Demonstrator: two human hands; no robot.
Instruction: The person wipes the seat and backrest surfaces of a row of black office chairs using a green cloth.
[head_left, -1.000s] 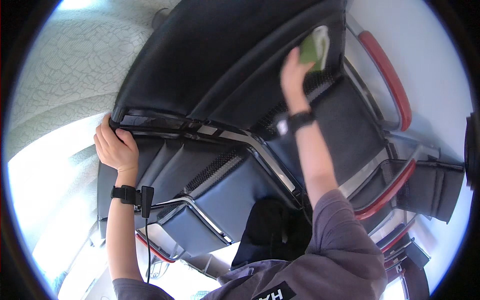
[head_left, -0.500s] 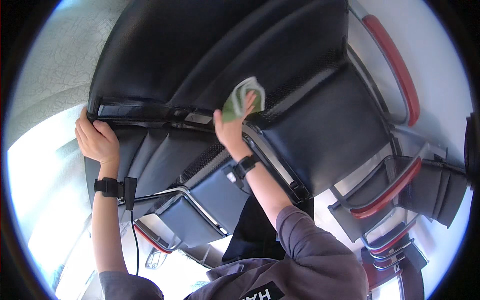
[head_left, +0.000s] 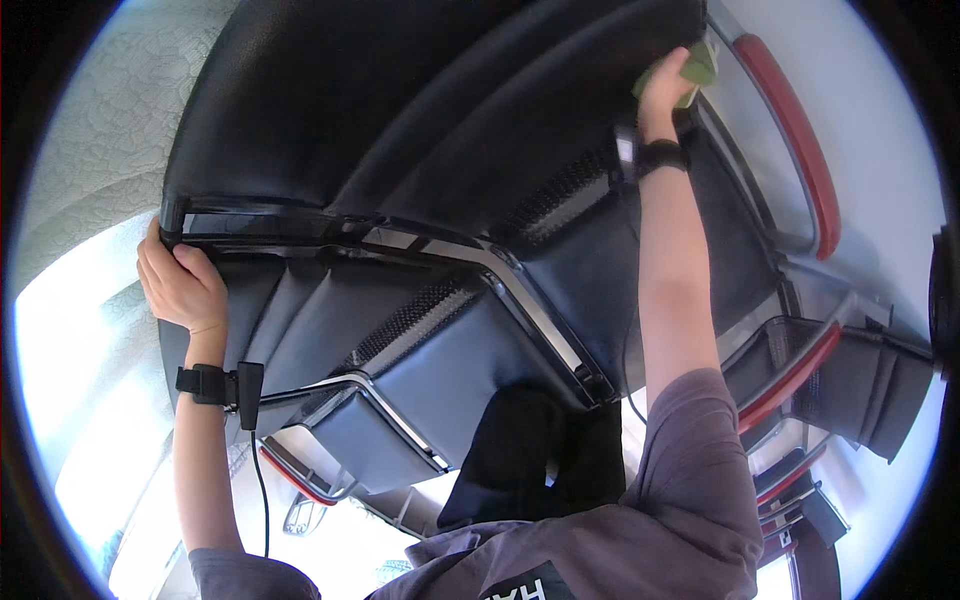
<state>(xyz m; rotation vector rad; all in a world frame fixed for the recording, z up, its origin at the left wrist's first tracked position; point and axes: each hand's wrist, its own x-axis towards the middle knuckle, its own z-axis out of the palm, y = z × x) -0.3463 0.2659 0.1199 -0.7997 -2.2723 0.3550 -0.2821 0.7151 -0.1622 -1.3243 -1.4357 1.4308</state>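
Cloth (head_left: 704, 62), green with some paler parts, is at the far right of the scene, bunched in the person's right hand (head_left: 664, 88) beside the right edge of a large black backrest (head_left: 400, 110). The right grip is narrow, holding the cloth, which shows on both sides of the hand; whether the cloth presses on the backrest cannot be told. The left hand (head_left: 182, 285) is on the left, its fingers curled around the lower left corner of that same backrest, so the left grip is narrow too, holding the corner. Each wrist wears a black strap, the left strap (head_left: 208, 384) with a cable (head_left: 264, 490) running down toward the near side, the right strap (head_left: 662, 156) just below the right hand. A perforated strip (head_left: 560, 195) lies between the large backrest and its seat pad (head_left: 585, 270). On the near side of a silver bracket (head_left: 535, 312) sits a neighbouring seat (head_left: 450, 365), also black and padded. A red armrest (head_left: 795, 140) stands at the far right, close to a pale wall (head_left: 885, 170), and a second red armrest (head_left: 795, 380) is nearer, before another dark chair (head_left: 870, 385). Patterned pale covering (head_left: 90, 150) fills the far left. Black trousers (head_left: 520, 440) and a greyish shirt (head_left: 690, 450) occupy the near middle.
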